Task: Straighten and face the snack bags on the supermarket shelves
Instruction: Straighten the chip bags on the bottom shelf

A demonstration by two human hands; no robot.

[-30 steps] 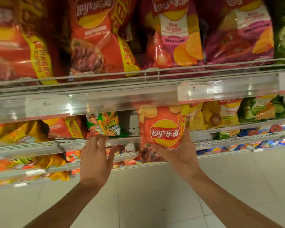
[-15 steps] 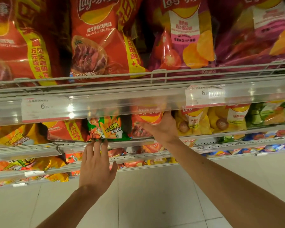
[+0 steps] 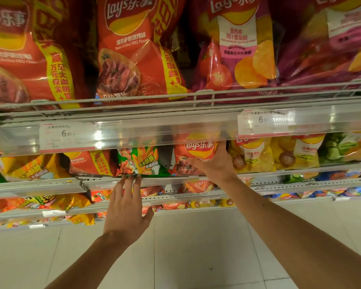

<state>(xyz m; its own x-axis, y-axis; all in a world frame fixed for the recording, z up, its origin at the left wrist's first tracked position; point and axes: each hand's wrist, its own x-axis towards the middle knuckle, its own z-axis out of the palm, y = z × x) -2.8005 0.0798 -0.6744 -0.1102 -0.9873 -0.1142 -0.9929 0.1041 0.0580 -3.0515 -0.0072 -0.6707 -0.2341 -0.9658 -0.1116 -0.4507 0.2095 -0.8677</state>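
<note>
While the right hand point(image 3: 215, 163) grips the red Lay's bag point(image 3: 193, 154) beside the green snack bag point(image 3: 141, 161), its facing looks unfinished; the left hand point(image 3: 126, 207) reaches flat-fingered.

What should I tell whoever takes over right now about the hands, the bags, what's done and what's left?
Right hand grips the small red Lay's bag, upright and logo forward, on the second shelf.
Left hand is open, fingertips by the shelf edge under the green snack bag, which leans.
Done: red bag in its slot.
Left: release it, straighten the green bag, check neighbours.
</note>
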